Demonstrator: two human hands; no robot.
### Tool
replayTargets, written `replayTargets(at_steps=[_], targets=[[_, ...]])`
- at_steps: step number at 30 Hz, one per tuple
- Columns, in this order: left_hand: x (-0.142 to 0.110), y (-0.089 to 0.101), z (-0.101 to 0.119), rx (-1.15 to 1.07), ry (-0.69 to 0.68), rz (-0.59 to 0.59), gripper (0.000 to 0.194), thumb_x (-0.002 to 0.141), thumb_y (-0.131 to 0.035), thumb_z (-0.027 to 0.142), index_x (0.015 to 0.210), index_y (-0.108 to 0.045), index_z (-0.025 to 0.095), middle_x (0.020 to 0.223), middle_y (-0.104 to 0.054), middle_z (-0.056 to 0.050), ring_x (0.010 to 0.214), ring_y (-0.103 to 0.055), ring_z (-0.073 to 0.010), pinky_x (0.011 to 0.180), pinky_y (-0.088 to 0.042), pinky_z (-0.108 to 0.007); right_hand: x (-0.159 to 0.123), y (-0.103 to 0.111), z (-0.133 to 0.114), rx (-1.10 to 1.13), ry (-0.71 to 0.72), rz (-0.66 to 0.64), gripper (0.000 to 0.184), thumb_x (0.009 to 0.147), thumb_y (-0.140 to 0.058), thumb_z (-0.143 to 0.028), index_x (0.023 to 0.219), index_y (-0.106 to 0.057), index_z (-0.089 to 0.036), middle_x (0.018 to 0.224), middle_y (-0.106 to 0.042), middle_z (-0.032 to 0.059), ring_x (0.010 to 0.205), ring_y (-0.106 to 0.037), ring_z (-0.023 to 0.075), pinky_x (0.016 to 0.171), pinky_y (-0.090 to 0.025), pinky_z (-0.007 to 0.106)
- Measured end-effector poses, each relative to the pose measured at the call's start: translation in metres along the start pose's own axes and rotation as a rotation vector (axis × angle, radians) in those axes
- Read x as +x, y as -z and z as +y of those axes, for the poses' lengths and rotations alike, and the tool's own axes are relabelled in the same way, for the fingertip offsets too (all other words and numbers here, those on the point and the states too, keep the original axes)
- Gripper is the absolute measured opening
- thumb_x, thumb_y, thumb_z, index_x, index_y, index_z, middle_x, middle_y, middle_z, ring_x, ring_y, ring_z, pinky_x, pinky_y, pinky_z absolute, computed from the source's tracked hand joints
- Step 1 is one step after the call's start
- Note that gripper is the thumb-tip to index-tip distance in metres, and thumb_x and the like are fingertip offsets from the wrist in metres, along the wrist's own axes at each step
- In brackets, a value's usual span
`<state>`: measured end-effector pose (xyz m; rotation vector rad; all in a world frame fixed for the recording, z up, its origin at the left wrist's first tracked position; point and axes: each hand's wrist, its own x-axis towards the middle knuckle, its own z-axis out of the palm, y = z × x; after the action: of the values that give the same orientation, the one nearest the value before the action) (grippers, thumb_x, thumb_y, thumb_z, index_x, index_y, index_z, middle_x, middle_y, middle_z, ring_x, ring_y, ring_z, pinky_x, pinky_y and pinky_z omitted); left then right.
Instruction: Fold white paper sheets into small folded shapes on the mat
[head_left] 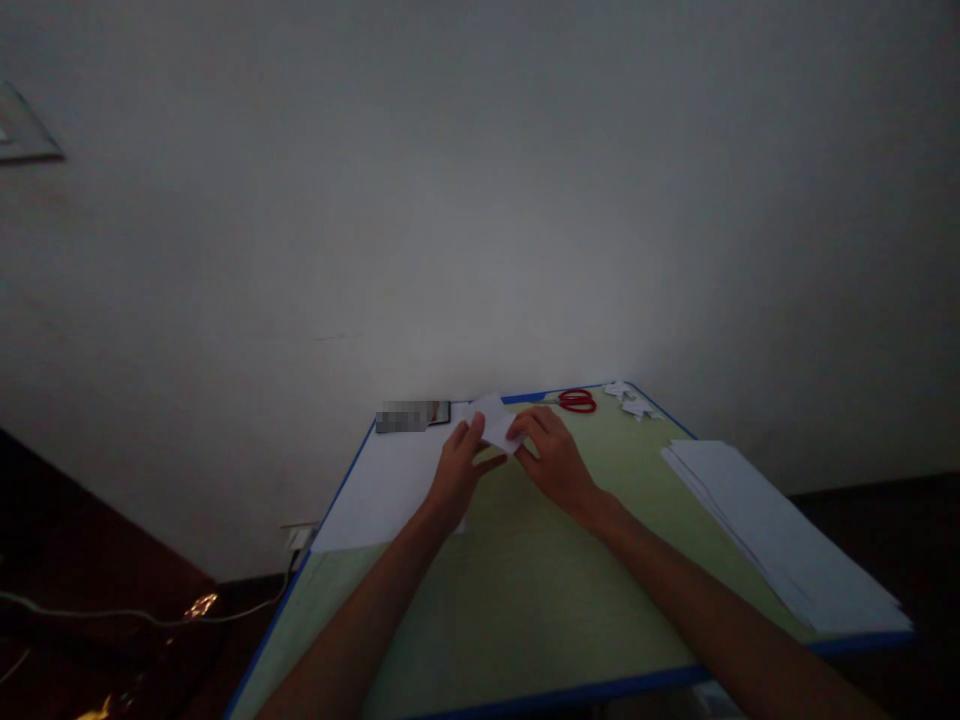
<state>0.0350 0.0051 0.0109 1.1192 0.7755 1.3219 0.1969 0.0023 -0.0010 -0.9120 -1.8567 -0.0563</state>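
Note:
Above the far half of the table, both my hands hold a small folded piece of white paper (495,425). My left hand (459,465) grips its left side, thumb on top and fingers beneath. At the right corner, the fingers of my right hand (551,450) pinch the paper. A flat white sheet (375,495) lies on the table under and left of my left hand. Just beyond my right hand are scissors (577,401) with red handles; their blades point left.
The green table (525,600) has a blue edge and stands against a grey wall. A stack of white paper (780,540) lies on the right. Small folded paper pieces (637,408) sit at the far right corner. A dark phone-like device (439,412), partly blurred out, lies far left.

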Motion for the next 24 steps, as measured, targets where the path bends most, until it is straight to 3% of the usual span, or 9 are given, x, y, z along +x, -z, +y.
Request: replayTargets(at_steps=[3, 5, 7, 9, 13, 18, 20, 24], targets=[[0.002, 0.005, -0.004, -0.028, 0.122, 0.020, 0.049, 0.075, -0.081, 0.054, 0.100, -0.065, 0.016, 0.091, -0.069, -0.009, 0.079, -0.068, -0.0212, 0.074, -0.059, -0.038, -0.001, 0.001, -0.001, -0.029, -0.009, -0.026, 0.018, 0.085, -0.062, -0.008, 0.097, -0.062, -0.022, 0.099, -0.061, 0.0076, 0.101, -0.057, 0.0271, 0.090, -0.046, 0.043], [0.004, 0.010, -0.006, 0.028, 0.091, 0.062, 0.049, 0.073, -0.082, 0.054, 0.095, -0.067, 0.013, 0.087, -0.070, -0.010, 0.075, -0.068, -0.0209, 0.071, -0.058, -0.035, -0.002, 0.003, -0.001, -0.053, -0.005, -0.089, 0.028, 0.084, -0.070, -0.020, 0.111, -0.064, -0.021, 0.109, -0.061, 0.0099, 0.106, -0.056, 0.0289, 0.093, -0.044, 0.045], [0.005, 0.014, -0.008, 0.128, 0.015, 0.097, 0.048, 0.074, -0.079, 0.057, 0.090, -0.068, 0.012, 0.084, -0.070, -0.009, 0.072, -0.065, -0.0188, 0.067, -0.055, -0.031, -0.002, 0.006, -0.002, -0.081, 0.011, -0.174, 0.049, 0.082, -0.075, -0.034, 0.128, -0.061, -0.021, 0.119, -0.061, 0.0118, 0.111, -0.054, 0.0310, 0.096, -0.042, 0.048], [0.007, 0.017, -0.010, 0.230, -0.032, 0.099, 0.049, 0.076, -0.076, 0.059, 0.089, -0.070, 0.012, 0.080, -0.069, -0.007, 0.068, -0.061, -0.0165, 0.062, -0.052, -0.027, -0.002, 0.009, -0.001, -0.086, 0.019, -0.241, 0.058, 0.085, -0.072, -0.044, 0.136, -0.058, -0.022, 0.124, -0.061, 0.0121, 0.113, -0.054, 0.0313, 0.098, -0.040, 0.048], [0.009, 0.021, -0.012, 0.310, -0.060, 0.080, 0.055, 0.077, -0.072, 0.065, 0.094, -0.073, 0.012, 0.077, -0.069, -0.005, 0.066, -0.059, -0.0161, 0.061, -0.050, -0.027, -0.002, 0.010, 0.004, -0.064, 0.008, -0.297, 0.048, 0.093, -0.062, -0.035, 0.139, -0.056, -0.022, 0.134, -0.061, 0.0113, 0.122, -0.050, 0.0292, 0.104, -0.035, 0.048], [0.011, 0.023, -0.012, 0.348, -0.093, 0.096, 0.059, 0.076, -0.071, 0.067, 0.097, -0.074, 0.012, 0.075, -0.069, -0.005, 0.066, -0.059, -0.0169, 0.059, -0.047, -0.026, -0.004, 0.005, 0.012, -0.154, 0.049, -0.333, 0.062, 0.084, -0.072, -0.023, 0.143, -0.053, -0.024, 0.133, -0.060, 0.0112, 0.123, -0.046, 0.0310, 0.104, -0.034, 0.050], [0.011, 0.022, -0.011, 0.345, -0.084, 0.103, 0.058, 0.077, -0.071, 0.066, 0.099, -0.073, 0.013, 0.076, -0.070, -0.005, 0.067, -0.061, -0.0174, 0.059, -0.047, -0.025, -0.004, 0.004, 0.014, -0.181, 0.058, -0.314, 0.052, 0.085, -0.071, -0.021, 0.136, -0.060, -0.025, 0.124, -0.063, 0.0111, 0.119, -0.048, 0.0307, 0.099, -0.036, 0.048], [0.010, 0.021, -0.008, 0.283, -0.034, 0.147, 0.058, 0.078, -0.070, 0.064, 0.107, -0.069, 0.014, 0.082, -0.071, -0.007, 0.069, -0.065, -0.0198, 0.056, -0.050, -0.026, -0.003, 0.002, 0.017, -0.168, 0.065, -0.238, 0.018, 0.089, -0.066, -0.013, 0.103, -0.071, -0.022, 0.106, -0.064, 0.0083, 0.108, -0.051, 0.0275, 0.091, -0.037, 0.043]])
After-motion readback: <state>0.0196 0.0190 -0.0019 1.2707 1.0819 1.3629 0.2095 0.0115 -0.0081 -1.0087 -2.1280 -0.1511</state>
